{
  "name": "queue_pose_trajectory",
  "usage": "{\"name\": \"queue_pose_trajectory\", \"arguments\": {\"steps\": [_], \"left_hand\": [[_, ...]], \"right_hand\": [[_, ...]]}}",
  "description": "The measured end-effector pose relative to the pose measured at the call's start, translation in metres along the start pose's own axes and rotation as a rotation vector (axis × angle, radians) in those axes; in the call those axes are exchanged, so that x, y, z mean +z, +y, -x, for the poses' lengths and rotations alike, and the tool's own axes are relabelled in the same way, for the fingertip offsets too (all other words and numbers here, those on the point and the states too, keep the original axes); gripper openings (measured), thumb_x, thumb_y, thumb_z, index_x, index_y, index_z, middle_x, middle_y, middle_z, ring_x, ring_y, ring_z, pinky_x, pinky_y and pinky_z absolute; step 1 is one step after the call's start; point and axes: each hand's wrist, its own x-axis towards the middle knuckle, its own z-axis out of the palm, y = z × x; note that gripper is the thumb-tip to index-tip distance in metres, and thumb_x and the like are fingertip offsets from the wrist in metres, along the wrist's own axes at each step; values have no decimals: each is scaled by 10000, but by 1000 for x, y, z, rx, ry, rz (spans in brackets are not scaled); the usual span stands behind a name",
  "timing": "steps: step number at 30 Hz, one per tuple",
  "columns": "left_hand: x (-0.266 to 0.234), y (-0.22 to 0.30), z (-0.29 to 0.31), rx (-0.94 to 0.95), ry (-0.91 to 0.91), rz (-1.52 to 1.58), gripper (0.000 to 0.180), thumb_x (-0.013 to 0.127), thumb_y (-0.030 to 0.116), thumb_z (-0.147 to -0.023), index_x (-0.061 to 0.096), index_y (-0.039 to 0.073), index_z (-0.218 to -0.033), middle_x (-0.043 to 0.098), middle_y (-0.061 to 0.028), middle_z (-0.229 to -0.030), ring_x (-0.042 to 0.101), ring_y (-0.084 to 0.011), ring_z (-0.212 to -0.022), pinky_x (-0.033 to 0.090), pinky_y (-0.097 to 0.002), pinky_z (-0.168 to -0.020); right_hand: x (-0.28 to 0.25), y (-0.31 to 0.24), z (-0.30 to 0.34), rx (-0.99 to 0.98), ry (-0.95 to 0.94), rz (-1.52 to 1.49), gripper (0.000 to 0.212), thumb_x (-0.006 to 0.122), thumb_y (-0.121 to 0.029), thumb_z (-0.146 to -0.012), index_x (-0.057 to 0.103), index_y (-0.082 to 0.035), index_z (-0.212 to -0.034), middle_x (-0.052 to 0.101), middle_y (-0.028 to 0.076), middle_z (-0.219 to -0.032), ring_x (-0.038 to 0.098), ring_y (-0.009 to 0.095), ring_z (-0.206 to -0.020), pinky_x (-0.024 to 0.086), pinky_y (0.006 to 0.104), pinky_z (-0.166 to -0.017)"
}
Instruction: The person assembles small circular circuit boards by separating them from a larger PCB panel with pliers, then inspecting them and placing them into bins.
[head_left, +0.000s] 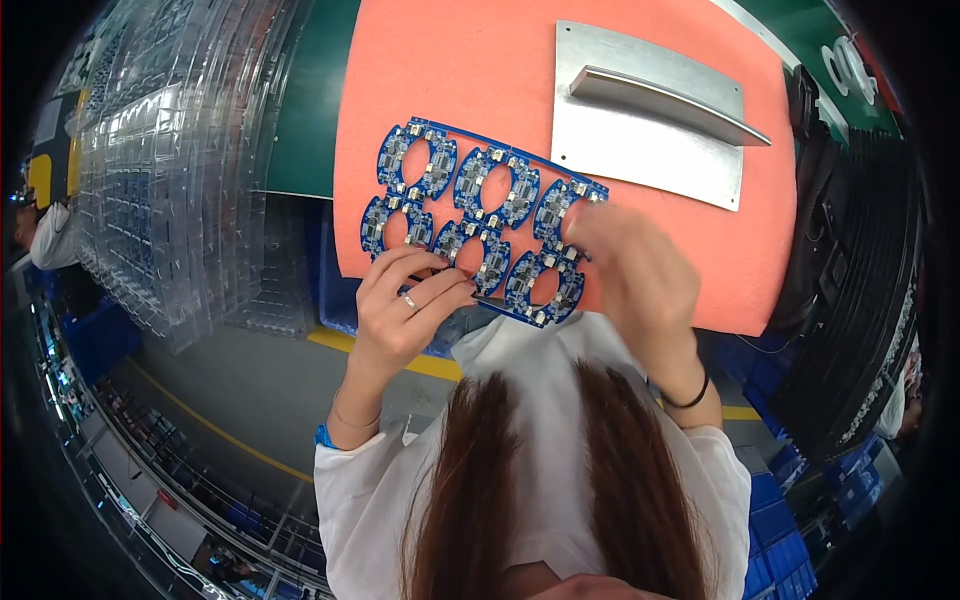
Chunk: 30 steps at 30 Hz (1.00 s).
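A blue circuit board panel [488, 222] made of several ring-shaped boards lies tilted on the orange-pink mat [450, 60], its near edge reaching toward my body. My left hand [405, 300] is closed on the panel's near left edge, with a ring on one finger. Over the panel's right side is my right hand [645, 275], smeared by motion. Its fingertips overlap the right-hand ring boards, and I cannot make out whether it holds anything.
A metal plate [640, 150] with a raised fin [670, 105] lies on the mat at the far right. Stacked clear plastic trays [165, 190] stand at the left. Black racks or trays [850, 290] are piled at the right. Green table surface [305, 110] borders the mat.
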Motion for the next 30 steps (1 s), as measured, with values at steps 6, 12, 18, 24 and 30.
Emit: {"name": "queue_pose_trajectory", "arguments": {"steps": [6,12,18,24,30], "left_hand": [[7,-5,-14,35,-32,26,154,693,122,-613,642,76,-750,639,3,-814,586,-189,-778,470,-372,-766],[11,-4,-15,38,-84,34,190,691,116,-598,648,70,-777,634,-3,-832,577,-198,-786,466,-374,-768],[7,-5,-12,49,-85,25,185,702,119,-588,650,64,-756,640,3,-815,581,-197,-776,476,-351,-710],[4,-4,-9,40,-19,22,181,721,135,-597,651,69,-749,646,9,-777,593,-189,-748,485,-311,-643],[2,0,-6,33,-2,11,197,732,128,-580,655,72,-753,647,9,-760,599,-180,-736,486,-285,-581]], "right_hand": [[35,-45,45,-227,-109,-104,257,584,-54,-653,586,9,-902,607,102,-959,599,155,-734,499,248,-626],[58,-42,57,-252,-317,-94,284,565,-93,-661,589,10,-925,581,87,-961,575,163,-796,499,239,-678],[15,-4,53,-39,-4,-53,288,654,-23,-658,614,-14,-943,607,99,-950,594,246,-811,507,307,-694],[17,10,43,83,71,113,244,665,21,-633,617,-8,-871,601,83,-925,563,252,-821,495,331,-640],[14,5,39,0,12,230,249,617,-6,-610,623,-10,-859,606,62,-930,568,238,-824,501,303,-614]]}}
